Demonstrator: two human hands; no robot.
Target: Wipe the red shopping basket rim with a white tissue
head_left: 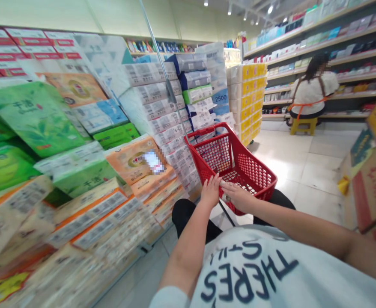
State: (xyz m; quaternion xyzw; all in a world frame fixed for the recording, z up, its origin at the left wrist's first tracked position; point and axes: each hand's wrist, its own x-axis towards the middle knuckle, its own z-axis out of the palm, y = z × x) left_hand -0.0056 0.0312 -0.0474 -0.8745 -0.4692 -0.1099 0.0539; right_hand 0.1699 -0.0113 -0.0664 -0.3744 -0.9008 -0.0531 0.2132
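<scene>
In front of my lap stands a red plastic shopping basket [255,171] with lattice sides and a raised handle at its far end. My left hand [210,191] lies at its near rim, fingers stretched out and holding nothing I can see. Close beside it, my right hand [237,196] has its fingers pressed together, with a small pale thing [225,197] under them that is too blurred to name. A thin dark rod [227,214] slants down below the hands. Through the lattice, the basket shows little of its inside.
Stacked tissue packs [143,164] fill the left, with a lit phone-like screen [153,162] on an orange one. Yellow-and-white packs [249,100] stand ahead. A person [310,92] sits on a yellow stool [303,125] by the shelves. Cartons [372,171] line the right.
</scene>
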